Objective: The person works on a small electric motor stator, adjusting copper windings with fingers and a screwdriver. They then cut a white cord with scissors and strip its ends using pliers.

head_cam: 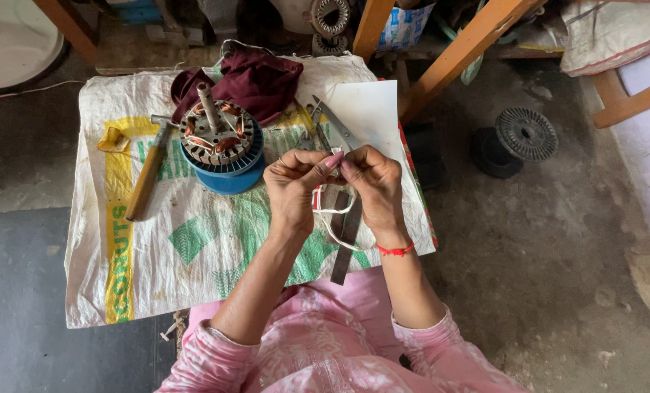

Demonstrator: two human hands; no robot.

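White cord [337, 227], thin and smooth, hangs in a loop at the middle of the frame, pinched at its top between both hands above the tabletop.

The tabletop [194, 247] is covered by a woven plastic sack, white with green and yellow print, creased and frayed at the edges. At upper centre a crumpled maroon cloth [256, 80] lies on the sack, soft and folded. Just below it a motor stator [218, 135], a round steel core with copper windings and a shaft standing up, sits on a blue plastic spool [230, 178]. Left of that lies a hammer [146, 178] with a wooden handle. A white sheet of stiff paper [372, 109] lies at upper right of the sack, with long metal scissors [336, 124] across its edge. A flat dark metal strip [347, 240] lies beneath the hands.

The left hand [292, 185] and the right hand [372, 182] are raised together, fingertips meeting, each gripping the cord between thumb and forefinger. A red thread bracelet [396, 250] circles the right wrist; pink sleeves cover the forearms.
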